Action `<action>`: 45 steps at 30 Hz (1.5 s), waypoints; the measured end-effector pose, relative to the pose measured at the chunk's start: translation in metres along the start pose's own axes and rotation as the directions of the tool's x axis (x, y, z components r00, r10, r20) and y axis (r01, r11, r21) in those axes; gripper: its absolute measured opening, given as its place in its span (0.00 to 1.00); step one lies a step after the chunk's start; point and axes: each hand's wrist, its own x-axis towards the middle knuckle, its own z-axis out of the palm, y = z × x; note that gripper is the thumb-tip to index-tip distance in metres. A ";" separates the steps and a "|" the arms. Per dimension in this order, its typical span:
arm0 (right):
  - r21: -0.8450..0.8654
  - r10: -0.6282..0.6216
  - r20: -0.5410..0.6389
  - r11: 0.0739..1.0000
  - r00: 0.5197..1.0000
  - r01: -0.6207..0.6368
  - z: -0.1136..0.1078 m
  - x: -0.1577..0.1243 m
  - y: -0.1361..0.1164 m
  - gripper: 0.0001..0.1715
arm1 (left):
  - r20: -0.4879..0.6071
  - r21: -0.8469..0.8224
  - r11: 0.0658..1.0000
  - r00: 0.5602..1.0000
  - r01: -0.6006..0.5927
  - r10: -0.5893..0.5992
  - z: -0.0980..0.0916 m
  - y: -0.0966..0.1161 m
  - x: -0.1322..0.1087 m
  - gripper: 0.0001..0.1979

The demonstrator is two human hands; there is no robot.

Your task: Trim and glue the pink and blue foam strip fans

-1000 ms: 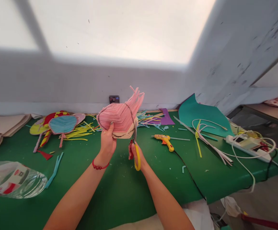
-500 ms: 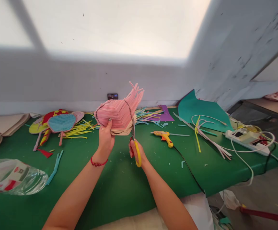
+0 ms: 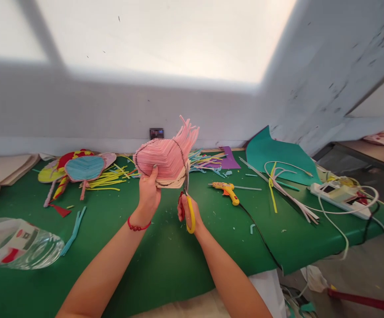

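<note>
Gripping with both hands. Left hand (image 3: 148,190): thumb pressed flat on the face of the pink layered piece (image 3: 159,161), other fingers behind it, mostly hidden, so I can't tell how they're spread. Right hand (image 3: 190,211): closed round the handles of the scissors (image 3: 191,218), yellow loop facing me, red one on the inner side. Blades point up at the right edge of the piece; can't tell from here how far apart they stand.

The piece itself is up in front of me, above the green table (image 3: 165,274), tilted. A dark line curves over its pink face, pale backing shows along the lower edge, and loose strip ends (image 3: 189,132) fan out past the line at upper right.

Step in hand, as I read it: trimming at that right edge, near the line. Next snip calls for the left hand holding the layers firm and the blades tracking the line. Risk: strips slipping in the stack, or a cut wandering inside the line.

Further out: strip pile (image 3: 207,163) behind the piece, purple sheet (image 3: 228,160) by it. Glue gun (image 3: 227,191) lies right of my scissors hand, apart from it. Beyond that, teal sheet (image 3: 274,154) and power strip (image 3: 340,202). Over left: blue-faced shape (image 3: 84,170) with yellow strips (image 3: 107,181) beside it; bottle (image 3: 20,243) nearer me, on its side.
</note>
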 end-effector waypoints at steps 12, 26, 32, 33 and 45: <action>0.025 0.059 -0.053 0.998 0.997 -0.058 0.005 -0.002 -0.010 0.31 | -0.015 -0.012 1.000 1.000 -0.015 0.015 -0.001 -0.001 0.001 0.19; 0.022 0.075 -0.059 0.997 0.995 -0.074 0.005 -0.004 -0.009 0.29 | -0.007 0.029 0.999 1.000 -0.019 0.019 0.000 0.002 0.001 0.18; 0.055 0.068 -0.056 0.996 0.996 -0.065 0.004 -0.003 -0.007 0.31 | 0.015 0.040 0.999 0.999 -0.029 0.028 0.000 0.001 0.001 0.19; 0.051 0.056 -0.045 0.997 0.997 -0.054 0.004 -0.003 -0.008 0.32 | 0.014 0.039 0.999 0.999 -0.030 0.030 0.000 0.001 0.001 0.19; 0.000 -0.056 0.006 0.998 0.998 0.056 -0.003 0.003 0.003 0.31 | 0.088 0.068 0.998 0.996 0.004 -0.010 0.000 0.006 0.004 0.18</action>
